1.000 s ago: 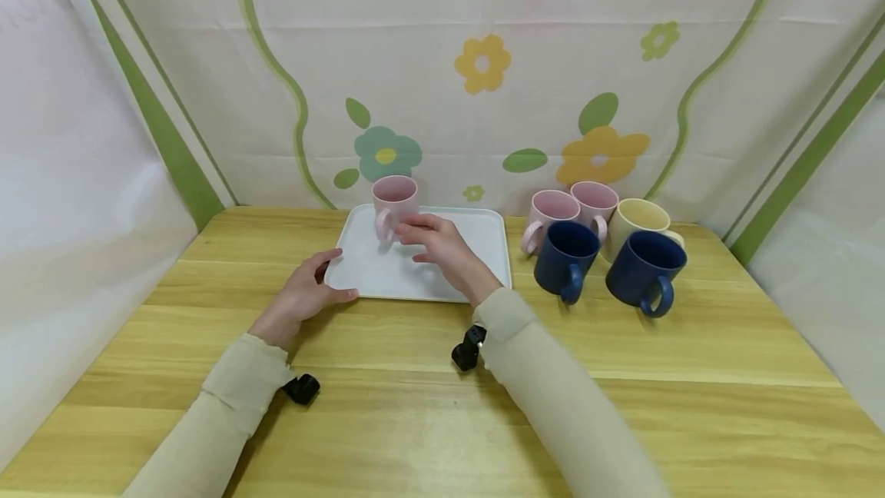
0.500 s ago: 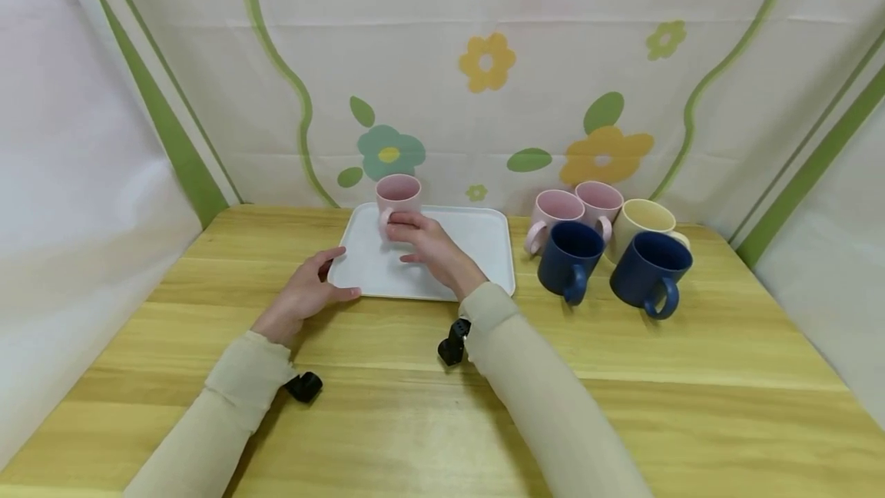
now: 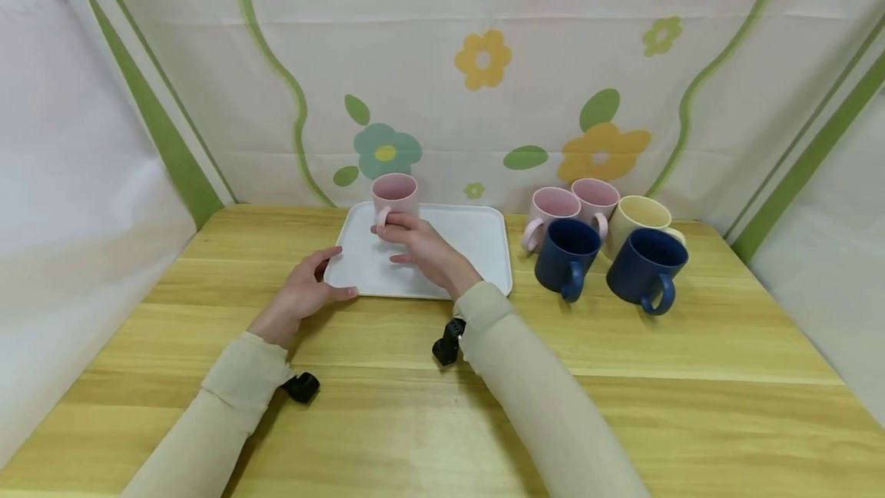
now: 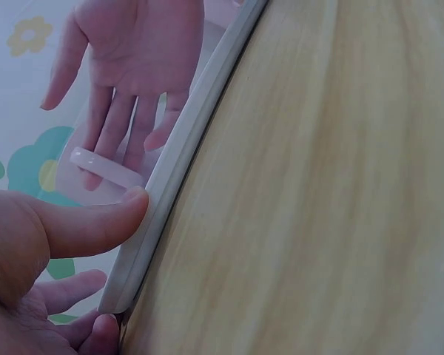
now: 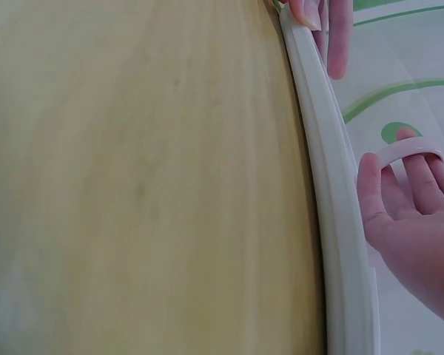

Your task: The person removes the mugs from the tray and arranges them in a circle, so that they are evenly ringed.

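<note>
My left hand [image 3: 300, 294] rests at the front left corner of a white tray [image 3: 466, 240]. Its thumb lies on the front rim and its fingers lie along the left side. At the back left of the tray stands an upright pink mug [image 3: 396, 194], its handle [image 4: 107, 168] towards me. My right hand [image 3: 429, 252] reaches in from the right, its fingers nearly straight at that handle. In the left wrist view the handle crosses in front of its fingertips. The right wrist view also shows the fingers [image 5: 423, 185] at the handle.
Right of the tray, a close group of mugs stands on the wooden table [image 3: 594, 421]: pink mugs [image 3: 553, 210], a yellow mug [image 3: 641, 217] and dark blue mugs [image 3: 567, 252]. White cloth with printed flowers [image 3: 484, 60] hangs behind, with more cloth at both sides.
My right hand has moved left, from beside the pink mug onto its handle. The mug stays in about the same place on the tray. My left hand has not visibly moved.
</note>
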`<state>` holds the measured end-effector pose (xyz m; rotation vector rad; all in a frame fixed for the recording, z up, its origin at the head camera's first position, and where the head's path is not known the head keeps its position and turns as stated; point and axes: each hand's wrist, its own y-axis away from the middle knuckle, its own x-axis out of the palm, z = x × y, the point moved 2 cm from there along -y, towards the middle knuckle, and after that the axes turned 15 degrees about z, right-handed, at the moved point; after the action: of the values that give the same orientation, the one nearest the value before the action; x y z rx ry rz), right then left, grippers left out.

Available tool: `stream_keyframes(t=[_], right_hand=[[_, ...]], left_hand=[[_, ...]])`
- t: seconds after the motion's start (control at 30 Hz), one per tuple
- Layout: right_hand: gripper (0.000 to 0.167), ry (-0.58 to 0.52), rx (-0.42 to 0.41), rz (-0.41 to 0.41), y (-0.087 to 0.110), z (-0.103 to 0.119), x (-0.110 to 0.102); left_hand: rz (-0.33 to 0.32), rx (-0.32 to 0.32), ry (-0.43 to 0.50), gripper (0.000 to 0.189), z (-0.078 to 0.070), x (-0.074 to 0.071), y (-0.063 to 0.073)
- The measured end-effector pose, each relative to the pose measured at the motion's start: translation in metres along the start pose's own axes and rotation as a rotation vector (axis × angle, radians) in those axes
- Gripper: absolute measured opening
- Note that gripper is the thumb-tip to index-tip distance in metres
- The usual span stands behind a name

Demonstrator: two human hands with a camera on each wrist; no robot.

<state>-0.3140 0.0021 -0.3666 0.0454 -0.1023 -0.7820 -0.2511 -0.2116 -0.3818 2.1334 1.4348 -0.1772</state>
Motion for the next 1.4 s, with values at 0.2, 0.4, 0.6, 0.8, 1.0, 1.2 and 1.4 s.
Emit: stream_keyframes(t=[0.2, 0.4, 0.6, 0.8, 1.0, 1.2, 1.4], right_hand=[[0.047, -0.110, 0.023, -0.110, 0.003, -0.002, -0.003], [0.036, -0.174, 0.021, -0.201, 0.015, 0.000, -0.010], [0.031, -0.175, 0.038, -0.214, 0.026, -0.002, -0.016], [0.026, -0.155, 0.070, -0.215, 0.039, -0.005, -0.020], [0.025, -0.123, 0.092, -0.163, 0.054, -0.002, -0.020], [0.029, -0.089, 0.084, -0.114, 0.068, -0.001, -0.020], [0.037, -0.052, 0.083, -0.067, 0.080, -0.003, -0.023]], left_hand=[[0.001, -0.006, -0.007, 0.098, 0.002, -0.002, 0.001], [0.010, 0.032, -0.015, 0.098, 0.002, -0.001, 0.001], [0.010, 0.047, -0.015, 0.096, 0.001, -0.001, 0.003], [0.017, 0.043, -0.008, 0.096, 0.002, 0.000, 0.004], [0.011, 0.047, -0.010, 0.097, 0.001, 0.000, 0.003], [0.008, 0.057, -0.013, 0.096, 0.001, -0.001, 0.004], [0.017, 0.057, -0.003, 0.096, 0.000, -0.001, 0.004]])
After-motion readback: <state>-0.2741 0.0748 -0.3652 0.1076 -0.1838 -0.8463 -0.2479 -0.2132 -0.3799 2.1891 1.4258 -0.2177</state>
